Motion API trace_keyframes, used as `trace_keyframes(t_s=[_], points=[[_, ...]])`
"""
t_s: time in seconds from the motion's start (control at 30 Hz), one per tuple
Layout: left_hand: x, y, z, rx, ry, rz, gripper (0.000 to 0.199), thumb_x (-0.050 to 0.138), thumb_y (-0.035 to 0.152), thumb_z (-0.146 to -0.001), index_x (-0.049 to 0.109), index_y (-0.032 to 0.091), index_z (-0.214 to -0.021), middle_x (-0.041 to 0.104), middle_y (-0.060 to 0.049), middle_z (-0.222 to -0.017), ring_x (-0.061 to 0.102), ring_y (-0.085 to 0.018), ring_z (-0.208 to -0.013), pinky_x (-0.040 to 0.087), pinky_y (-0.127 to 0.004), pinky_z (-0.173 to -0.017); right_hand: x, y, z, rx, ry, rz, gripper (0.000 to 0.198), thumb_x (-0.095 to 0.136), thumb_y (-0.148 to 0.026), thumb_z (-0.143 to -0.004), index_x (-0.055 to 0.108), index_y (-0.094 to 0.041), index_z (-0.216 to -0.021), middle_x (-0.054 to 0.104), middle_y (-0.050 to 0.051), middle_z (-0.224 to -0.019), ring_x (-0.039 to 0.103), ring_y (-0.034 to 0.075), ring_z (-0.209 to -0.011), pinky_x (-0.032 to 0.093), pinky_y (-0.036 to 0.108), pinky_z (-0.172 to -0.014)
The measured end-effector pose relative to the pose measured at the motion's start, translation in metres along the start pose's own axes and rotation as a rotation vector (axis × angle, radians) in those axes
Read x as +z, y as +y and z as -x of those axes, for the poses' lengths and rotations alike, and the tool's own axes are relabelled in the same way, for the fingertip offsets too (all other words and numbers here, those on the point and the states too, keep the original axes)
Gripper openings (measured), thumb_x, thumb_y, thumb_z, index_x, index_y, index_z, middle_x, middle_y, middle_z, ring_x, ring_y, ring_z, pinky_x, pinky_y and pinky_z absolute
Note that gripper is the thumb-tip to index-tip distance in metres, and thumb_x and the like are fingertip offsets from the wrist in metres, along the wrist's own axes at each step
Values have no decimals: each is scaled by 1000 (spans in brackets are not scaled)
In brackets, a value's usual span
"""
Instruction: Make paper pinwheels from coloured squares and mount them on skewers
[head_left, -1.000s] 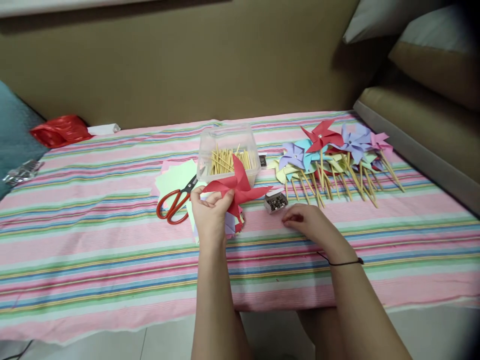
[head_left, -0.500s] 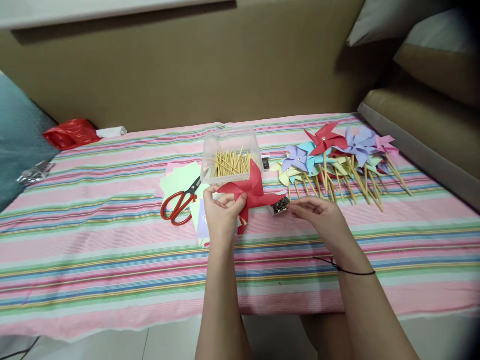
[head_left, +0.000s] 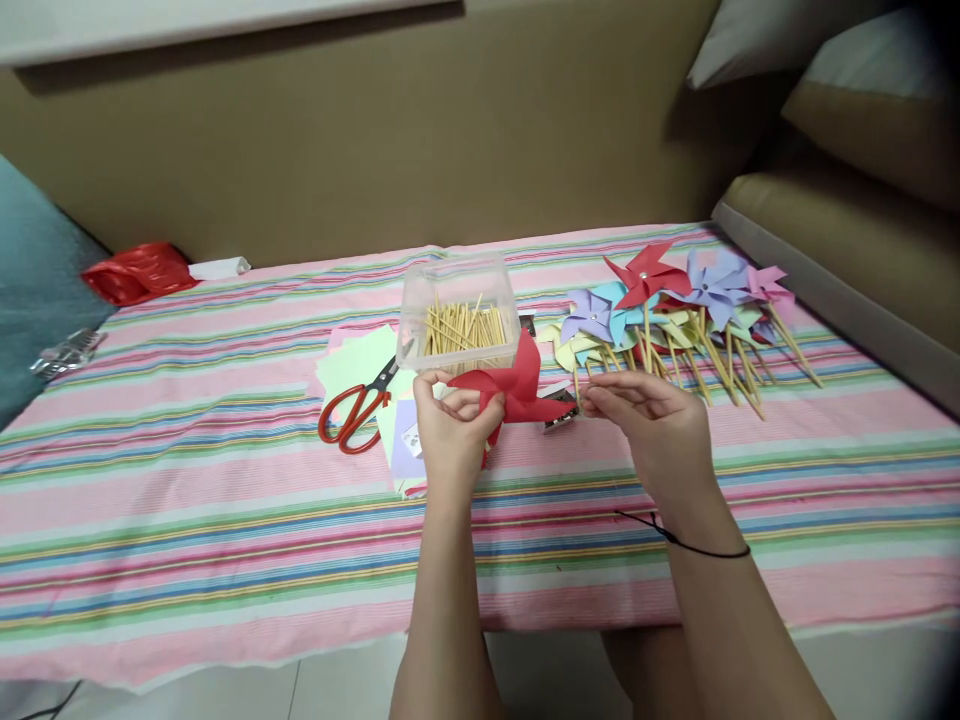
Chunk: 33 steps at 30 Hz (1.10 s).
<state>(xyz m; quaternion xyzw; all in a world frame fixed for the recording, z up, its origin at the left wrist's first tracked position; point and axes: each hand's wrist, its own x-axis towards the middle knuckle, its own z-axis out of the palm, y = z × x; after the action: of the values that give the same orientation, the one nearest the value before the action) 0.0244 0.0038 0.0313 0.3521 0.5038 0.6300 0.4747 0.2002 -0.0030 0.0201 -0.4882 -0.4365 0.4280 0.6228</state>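
Red plastic bag (head_left: 139, 275), striped cloth (head_left: 225, 560), perhaps teal cushion (head_left: 37, 265)

Scissors (head_left: 377, 384) left of nearest pinwheel (head_left: 517, 385)

The red pinwheel (head_left: 520, 388) is of smooth, matt paper; the sticks (head_left: 463, 330) look like bare wood, and their box (head_left: 412, 290) is of clear, shiny plastic. The scissors (head_left: 369, 387) have dark metal blades. The striped tablecloth (head_left: 225, 480) is matt cloth, while the red bag (head_left: 142, 273) is glossy, wrinkled plastic.
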Motion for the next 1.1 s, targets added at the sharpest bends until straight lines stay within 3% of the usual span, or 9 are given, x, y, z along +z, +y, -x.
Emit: trace_keyframes(t_s=[0.23, 0.47, 0.7, 0.9, 1.1], points=[[7, -8, 4, 74, -47, -134, 50, 72, 14, -64, 33, 26, -92, 62, 10, -61, 63, -11, -52, 46, -20, -55, 32, -6, 10, -66, -209, 27, 2, 76, -25, -74, 75, -23, -75, 74, 1, -73, 71, 17, -70, 61, 31, -68], [8, -8, 2, 27, -86, -16, 52, 74, 15, -63, 32, 26, -92, 65, 9, -60, 64, -11, -49, 48, -19, -52, 32, 6, 11, -127, -126, 199, 1, 76, -23, -73, 76, -23, -74, 75, 1, -73, 68, 17, -67, 56, 31, -63], [8, -5, 3, 22, -130, -5, 52, 75, 16, -64, 32, 26, -92, 65, 8, -60, 64, -12, -49, 48, -19, -50, 33, 3, 11, -133, -96, 228, 3, 73, -23, -76, 74, -22, -73, 71, 1, -73, 65, 16, -65, 54, 31, -62], [9, -5, 3, 1, -159, 42, 56, 79, 17, -60, 32, 26, -91, 66, 7, -60, 63, -12, -47, 48, -19, -48, 34, 5, 9, -268, -140, 248, 7, 72, -23, -77, 73, -25, -71, 65, 2, -80, 62, 18, -79, 53, 28, -61], [9, -5, 3, 29, -180, 39, 55, 77, 15, -62, 32, 26, -91, 66, 7, -60, 64, -13, -48, 48, -19, -46, 35, 2, 10, -258, -115, 220, 9, 71, -18, -78, 72, -24, -72, 60, 1, -81, 59, 15, -77, 51, 27, -59]])
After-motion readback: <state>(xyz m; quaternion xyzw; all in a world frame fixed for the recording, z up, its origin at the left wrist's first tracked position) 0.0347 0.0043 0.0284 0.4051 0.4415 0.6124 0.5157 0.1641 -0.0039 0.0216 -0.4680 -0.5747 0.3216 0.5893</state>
